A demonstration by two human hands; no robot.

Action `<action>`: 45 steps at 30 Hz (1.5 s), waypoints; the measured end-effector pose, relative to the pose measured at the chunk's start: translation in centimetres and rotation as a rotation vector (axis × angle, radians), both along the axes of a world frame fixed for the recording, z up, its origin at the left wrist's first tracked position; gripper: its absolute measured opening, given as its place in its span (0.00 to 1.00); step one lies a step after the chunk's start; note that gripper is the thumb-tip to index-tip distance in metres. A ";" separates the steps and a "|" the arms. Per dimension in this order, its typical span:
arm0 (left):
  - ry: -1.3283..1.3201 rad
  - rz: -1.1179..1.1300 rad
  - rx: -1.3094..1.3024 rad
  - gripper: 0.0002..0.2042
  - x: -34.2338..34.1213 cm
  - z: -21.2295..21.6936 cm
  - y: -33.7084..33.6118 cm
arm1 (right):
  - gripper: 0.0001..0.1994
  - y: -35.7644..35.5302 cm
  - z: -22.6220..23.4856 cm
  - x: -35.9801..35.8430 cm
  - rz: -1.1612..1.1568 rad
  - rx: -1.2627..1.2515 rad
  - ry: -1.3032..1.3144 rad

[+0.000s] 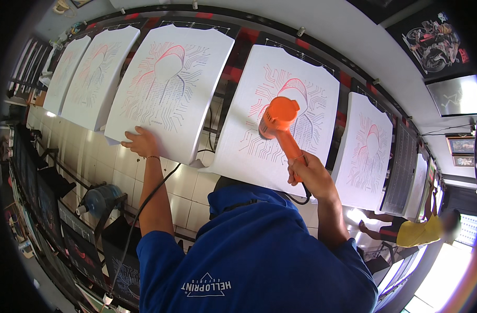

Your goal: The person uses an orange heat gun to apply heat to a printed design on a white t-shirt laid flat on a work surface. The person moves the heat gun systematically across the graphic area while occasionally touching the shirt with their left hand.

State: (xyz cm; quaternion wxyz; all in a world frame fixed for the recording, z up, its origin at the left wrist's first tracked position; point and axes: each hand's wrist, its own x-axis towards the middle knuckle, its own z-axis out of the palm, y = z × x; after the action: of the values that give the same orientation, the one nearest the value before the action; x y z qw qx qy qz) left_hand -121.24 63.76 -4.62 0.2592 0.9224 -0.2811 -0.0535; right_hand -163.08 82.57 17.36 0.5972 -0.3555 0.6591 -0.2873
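My right hand (312, 176) is wrapped round the handle of an orange heat gun (284, 117). The heat gun's head is over a white T-shirt (238, 151) printed with a red and dark hooded figure and circuit-like lines. To the left, my left hand (141, 142) lies at the lower edge of another white T-shirt (210, 57) with the same print. Its fingers are spread over the cloth and hold nothing that I can see. Both shirts are stretched on flat boards. A black cable (307, 194) runs from the heat gun's handle.
More printed white shirts on boards stand in the row, two leftward and one at right (371, 135). Beyond that is a bare dark board (399, 167). A person in a yellow top (420, 231) works at far right. A blue water bottle (103, 200) lies at lower left.
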 end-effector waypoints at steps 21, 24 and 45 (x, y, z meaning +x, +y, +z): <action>-0.006 -0.021 0.008 0.31 0.3 -0.4 0.0 | 0.13 2.9 0.8 -1.1 -0.038 -0.012 -0.013; -0.016 -0.024 -0.012 0.31 0.5 -0.7 0.4 | 0.13 3.6 1.3 -2.2 -0.009 0.068 -0.075; -0.092 -0.121 -0.012 0.29 1.1 -1.6 0.5 | 0.13 3.8 1.0 -3.1 -0.242 0.009 -0.029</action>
State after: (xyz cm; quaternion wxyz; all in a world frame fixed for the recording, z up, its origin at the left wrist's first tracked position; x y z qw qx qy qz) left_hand -120.19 64.29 -6.23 0.2476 0.9037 -0.3484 -0.0249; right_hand -166.22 86.39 18.40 0.5694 -0.2665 0.6897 -0.3593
